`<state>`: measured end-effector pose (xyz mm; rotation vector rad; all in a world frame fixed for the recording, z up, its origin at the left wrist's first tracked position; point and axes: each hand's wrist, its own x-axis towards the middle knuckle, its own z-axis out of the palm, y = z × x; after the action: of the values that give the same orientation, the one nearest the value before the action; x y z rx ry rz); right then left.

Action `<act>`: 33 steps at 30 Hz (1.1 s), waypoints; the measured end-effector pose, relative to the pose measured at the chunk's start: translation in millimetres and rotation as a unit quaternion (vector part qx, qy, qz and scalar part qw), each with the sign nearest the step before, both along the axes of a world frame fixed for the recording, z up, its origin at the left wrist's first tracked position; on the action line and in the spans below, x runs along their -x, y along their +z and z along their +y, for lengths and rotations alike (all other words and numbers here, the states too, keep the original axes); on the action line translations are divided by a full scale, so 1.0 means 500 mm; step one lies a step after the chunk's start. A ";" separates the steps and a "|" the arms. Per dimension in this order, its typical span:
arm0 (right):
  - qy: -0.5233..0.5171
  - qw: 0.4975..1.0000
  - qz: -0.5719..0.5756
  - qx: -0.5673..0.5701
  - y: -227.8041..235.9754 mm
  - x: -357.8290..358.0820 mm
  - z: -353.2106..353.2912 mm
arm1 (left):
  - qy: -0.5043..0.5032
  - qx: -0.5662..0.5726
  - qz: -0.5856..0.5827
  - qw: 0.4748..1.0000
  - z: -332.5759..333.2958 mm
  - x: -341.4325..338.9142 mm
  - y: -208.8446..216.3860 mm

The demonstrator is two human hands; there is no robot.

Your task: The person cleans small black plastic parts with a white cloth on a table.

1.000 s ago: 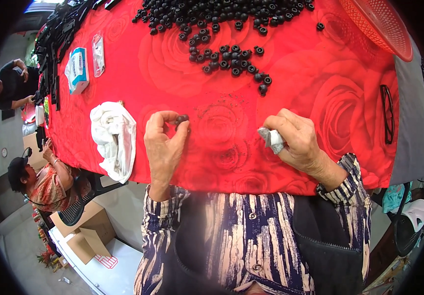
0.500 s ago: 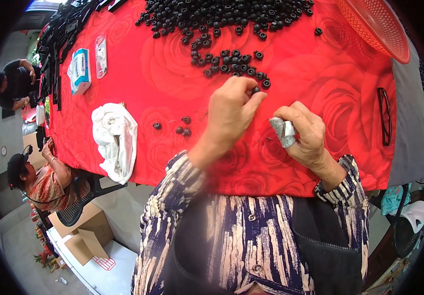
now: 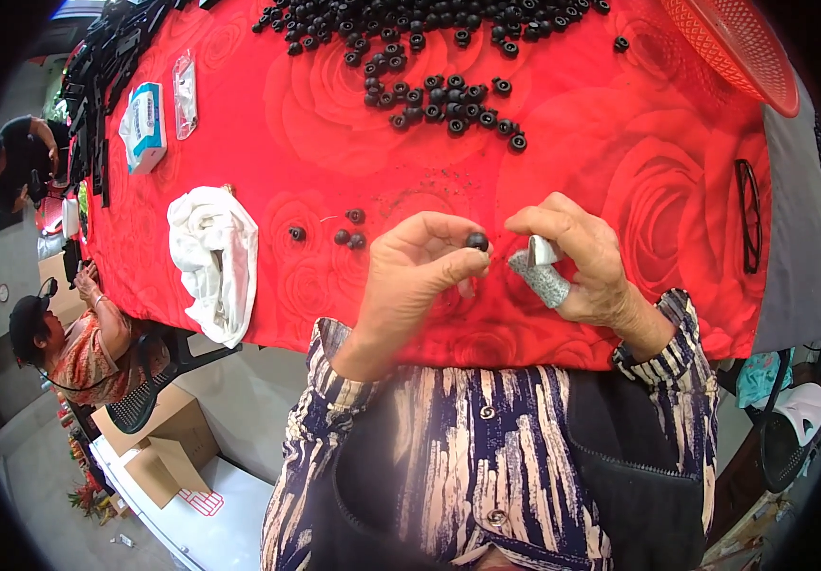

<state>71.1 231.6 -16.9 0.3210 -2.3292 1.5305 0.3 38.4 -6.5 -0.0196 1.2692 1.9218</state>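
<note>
My left hand (image 3: 410, 276) pinches a small black ball-shaped part (image 3: 477, 241) between thumb and fingertips, raised over the red cloth. Close beside it on the right, my right hand (image 3: 593, 265) is curled around a small whitish flat piece (image 3: 544, 250), whose exact kind I cannot make out. A speckled grey wrap (image 3: 541, 280) covers that hand's thumb. The two hands face each other without touching. Ahead of them lies a loose cluster of similar black parts (image 3: 448, 103), and a few more black parts (image 3: 349, 238) sit left of my left hand.
A large heap of black parts (image 3: 410, 19) fills the far side. To the left are a white cloth (image 3: 212, 262), a tissue box (image 3: 145, 128), a clear packet (image 3: 185, 95) and long black pieces (image 3: 96, 105). Eyeglasses (image 3: 747, 217) and a red basket (image 3: 739, 48) are right. Two people sit left.
My left hand has come back from the cluster toward me, bringing a black ball-shaped part. My right hand has turned slightly, its index finger reaching toward that part.
</note>
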 end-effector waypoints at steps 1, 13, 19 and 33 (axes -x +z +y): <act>0.005 1.000 0.001 -0.004 -0.001 -0.001 0.000 | -0.010 -0.015 -0.005 1.000 -0.001 -0.002 -0.001; 0.030 0.997 0.073 0.011 -0.013 -0.003 -0.010 | -0.053 -0.071 -0.127 0.988 0.002 -0.018 -0.002; 0.020 0.991 0.126 -0.047 -0.009 -0.008 -0.009 | -0.062 -0.040 -0.110 0.991 0.001 -0.024 0.012; 0.060 0.989 -0.129 0.045 0.012 -0.007 0.008 | -0.024 0.002 -0.011 1.000 0.006 -0.032 0.027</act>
<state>74.8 235.5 -11.0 0.2581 -2.4616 1.8257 16.5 41.5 6.8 -0.0112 1.2475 1.8729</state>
